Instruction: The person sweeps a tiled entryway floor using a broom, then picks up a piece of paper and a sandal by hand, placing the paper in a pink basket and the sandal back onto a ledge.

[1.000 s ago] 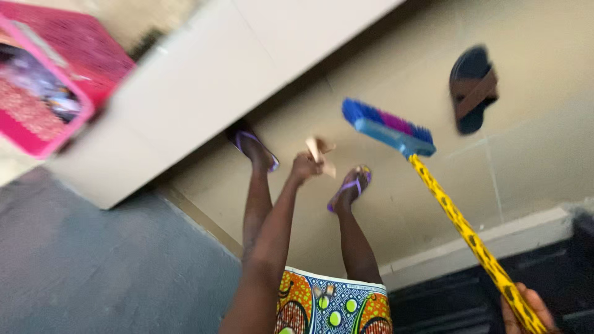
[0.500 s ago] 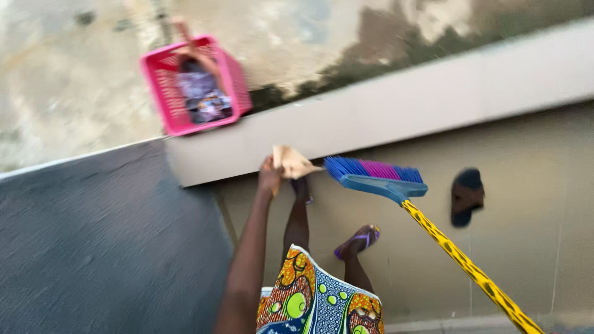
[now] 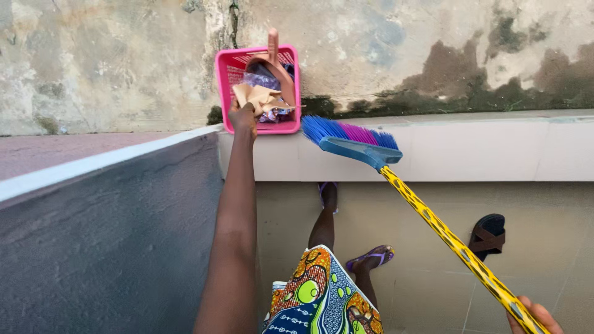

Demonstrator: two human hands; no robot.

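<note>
Plainly, in the head view, the left hand is stretched out over the pale low wall and pinched shut on a crumpled piece of tan paper, which hangs right at the near rim of the pink plastic basket. That basket sits beyond the wall against stained concrete, already holding purple wrappers and a tan plastic dustpan standing upright in it. The right hand shows only at the bottom edge, wrapped round the yellow black-spotted handle of a broom whose blue and pink bristled head hovers just beside the basket's right corner.

The paper sits over the rim, not well inside (the basket looks fairly full), so a loose release could drop it onto the wall or the ground behind. The broom head is close enough that a careless swing could knock the basket over. Standing on flip-flops and leaning far forward, the person could also lose balance
</note>
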